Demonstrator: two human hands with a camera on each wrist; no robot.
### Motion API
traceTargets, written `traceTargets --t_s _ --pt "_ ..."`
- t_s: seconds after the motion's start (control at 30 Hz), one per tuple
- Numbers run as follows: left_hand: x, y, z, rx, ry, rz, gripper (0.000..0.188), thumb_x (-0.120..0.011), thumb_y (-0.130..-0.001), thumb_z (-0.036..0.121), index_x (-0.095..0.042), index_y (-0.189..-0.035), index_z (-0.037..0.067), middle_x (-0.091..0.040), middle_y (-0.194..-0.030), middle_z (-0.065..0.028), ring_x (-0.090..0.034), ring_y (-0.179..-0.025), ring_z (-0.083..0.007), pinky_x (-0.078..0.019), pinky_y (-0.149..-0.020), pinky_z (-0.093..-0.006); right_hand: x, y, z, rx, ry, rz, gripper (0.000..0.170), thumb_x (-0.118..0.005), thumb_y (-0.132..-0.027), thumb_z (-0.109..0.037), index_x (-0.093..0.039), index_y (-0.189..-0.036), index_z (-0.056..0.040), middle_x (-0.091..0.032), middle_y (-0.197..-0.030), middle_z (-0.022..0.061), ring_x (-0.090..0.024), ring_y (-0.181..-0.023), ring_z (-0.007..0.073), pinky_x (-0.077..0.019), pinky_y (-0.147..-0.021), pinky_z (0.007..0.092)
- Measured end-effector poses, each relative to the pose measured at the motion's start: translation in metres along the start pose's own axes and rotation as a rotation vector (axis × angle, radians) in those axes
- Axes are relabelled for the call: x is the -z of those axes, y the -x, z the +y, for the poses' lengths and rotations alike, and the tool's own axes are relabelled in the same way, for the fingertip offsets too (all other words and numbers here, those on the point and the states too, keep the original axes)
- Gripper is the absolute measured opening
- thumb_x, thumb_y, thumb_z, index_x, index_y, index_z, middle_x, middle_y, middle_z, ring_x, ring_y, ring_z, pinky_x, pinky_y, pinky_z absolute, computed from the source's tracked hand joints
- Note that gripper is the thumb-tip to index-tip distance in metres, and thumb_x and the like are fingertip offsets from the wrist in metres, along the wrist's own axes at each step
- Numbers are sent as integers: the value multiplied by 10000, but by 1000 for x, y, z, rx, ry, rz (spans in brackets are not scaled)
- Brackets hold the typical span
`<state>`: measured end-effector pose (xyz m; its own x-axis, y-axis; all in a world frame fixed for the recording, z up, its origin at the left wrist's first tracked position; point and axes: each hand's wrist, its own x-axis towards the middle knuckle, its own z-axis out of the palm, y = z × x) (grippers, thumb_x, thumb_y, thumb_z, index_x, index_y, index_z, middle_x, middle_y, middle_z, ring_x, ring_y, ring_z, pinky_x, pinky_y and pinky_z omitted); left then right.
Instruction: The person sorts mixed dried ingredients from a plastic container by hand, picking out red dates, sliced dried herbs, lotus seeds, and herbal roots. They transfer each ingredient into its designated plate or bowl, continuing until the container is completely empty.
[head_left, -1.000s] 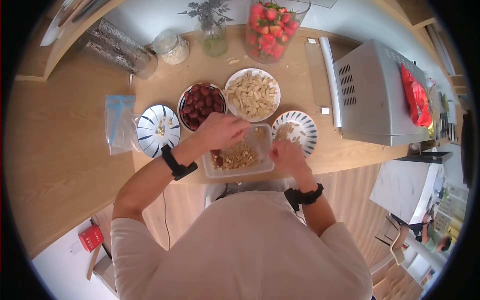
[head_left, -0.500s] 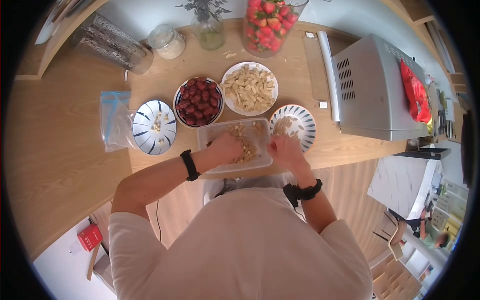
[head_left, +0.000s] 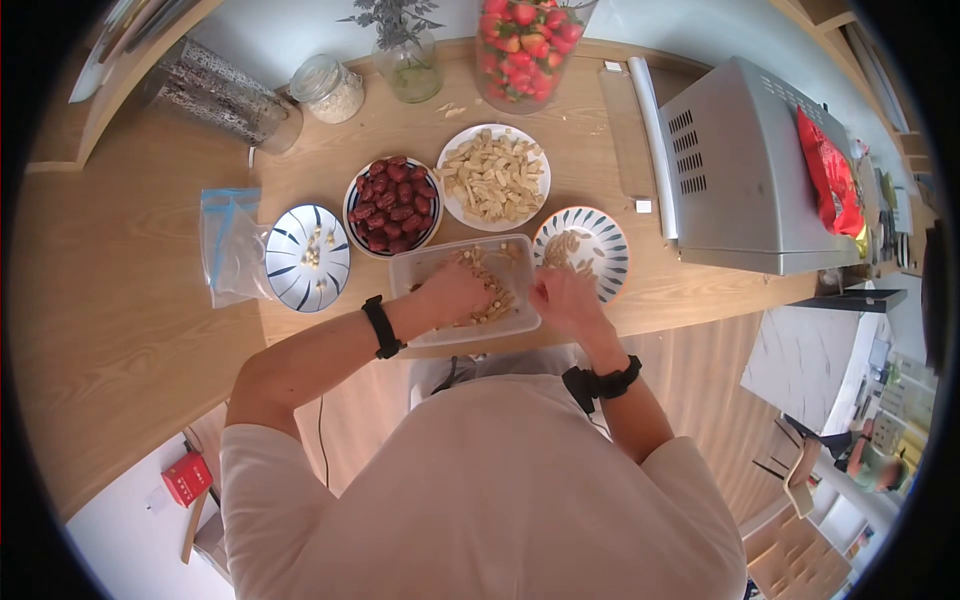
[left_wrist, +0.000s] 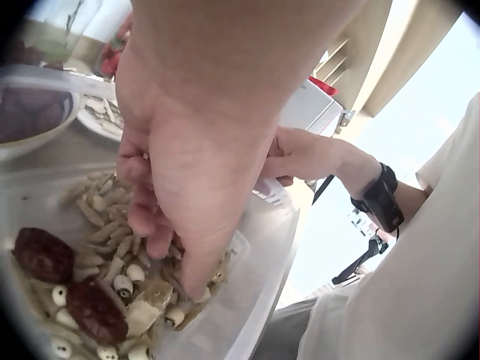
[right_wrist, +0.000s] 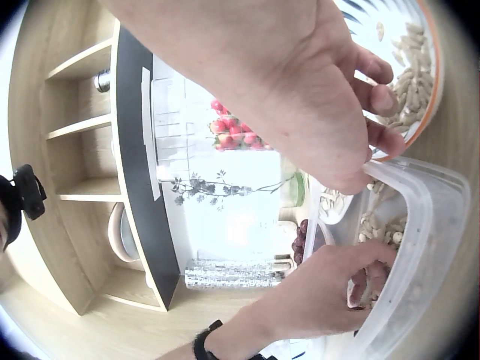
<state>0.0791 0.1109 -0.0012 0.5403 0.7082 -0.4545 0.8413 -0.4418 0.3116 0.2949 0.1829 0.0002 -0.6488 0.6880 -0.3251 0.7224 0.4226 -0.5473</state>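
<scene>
My left hand [head_left: 460, 297] reaches down into a clear plastic box [head_left: 402, 272], thumb and fingers spread apart among the dried pieces. In the left wrist view its thumb presses into them. Slender pale pieces [left_wrist: 109, 232], round white seeds with holes [left_wrist: 124, 285] and two red dates [left_wrist: 97, 311] lie there. My right hand [head_left: 572, 300] grips the box's right rim, thumb at the edge and fingers outside, close over a plate with a blue leaf pattern [head_left: 614, 250] that bears more slender pieces.
Behind the box stand a bowl of red dates [head_left: 393, 208] and a white plate of pale slices [head_left: 495, 180]. To the left are a striped plate [head_left: 290, 255] with a few seeds and a zip bag [head_left: 228, 250]. A strawberry container [head_left: 525, 60], glass jar [head_left: 328, 92] and silver appliance [head_left: 740, 180] stand farther back.
My left hand has moved from above the box's back edge down into the dried pieces, staying there over the last half second. My right hand stays at the right rim.
</scene>
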Motion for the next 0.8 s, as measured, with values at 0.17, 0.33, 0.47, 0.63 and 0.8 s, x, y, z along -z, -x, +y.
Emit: traceTargets --t_s 0.17,0.33,0.47,0.63,0.8 --pt "-21 -11 1 22 40 11 134 -643 -828 215 -721 -886 123 -721 -850 -99 -719 -839 -308 -558 -717 -457 1 2 -1 8 -27 11 178 -616 -864 -205 -641 -792 -44 -681 -750 153 -669 -731 372 -523 -648 478" --pt "-19 -15 -18 61 283 112 149 -656 -825 250 -665 -805 103 -668 -762 -125 -663 -768 -356 -517 -676 -482 0 2 0 37 -36 48 179 -641 -846 -226 -657 -788 -58 -681 -734 164 -671 -707 383 -530 -633 480" --pt "-3 -5 -23 107 345 100 139 -672 -798 238 -650 -774 103 -657 -748 -130 -648 -758 -357 -494 -661 -493 1 1 -2 25 -27 40 184 -644 -847 -229 -655 -787 -56 -679 -733 163 -670 -708 384 -531 -636 480" --pt "-5 16 -21 71 56 127 123 -706 -723 222 -710 -769 107 -678 -745 -114 -676 -767 -350 -531 -687 -470 0 0 0 5 -12 7 194 -637 -857 -238 -658 -792 -57 -679 -755 166 -670 -733 385 -533 -653 485" --pt "-30 16 -10 147 -11 -86 127 -702 -722 185 -742 -817 110 -712 -794 -109 -707 -791 -339 -556 -668 -454 3 0 -3 -13 -10 -22 202 -629 -864 -243 -655 -797 -54 -681 -765 171 -669 -761 391 -531 -674 494"
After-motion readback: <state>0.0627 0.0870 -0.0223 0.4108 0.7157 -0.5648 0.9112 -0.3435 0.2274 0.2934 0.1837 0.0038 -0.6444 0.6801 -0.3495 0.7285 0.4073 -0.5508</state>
